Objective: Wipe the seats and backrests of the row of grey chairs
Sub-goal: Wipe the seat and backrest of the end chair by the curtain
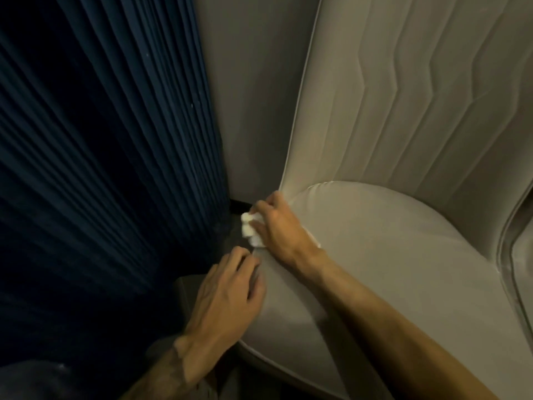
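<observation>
Two hands at one grey chair (418,111): right hand (278,226) clutches a single white cloth (250,230) at the seat's (375,255) left rear corner; left hand (225,298) rests on the seat's edge, grip unclear. One pleated navy curtain (101,140) flanks a grey wall (248,96).

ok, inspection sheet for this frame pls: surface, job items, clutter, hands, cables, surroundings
surface: grey chair seat, smooth; no marks visible in this dim light.
job's things: white cloth bunched at the seat's left rear edge; quilted backrest upright behind the seat.
clutter: nothing seen.
hands: right hand holds the cloth against the seat edge; left hand grips the seat's left front edge.
cables: nothing seen.
surroundings: navy pleated curtain at left; plain wall behind; second chair at the right edge of the view.
</observation>
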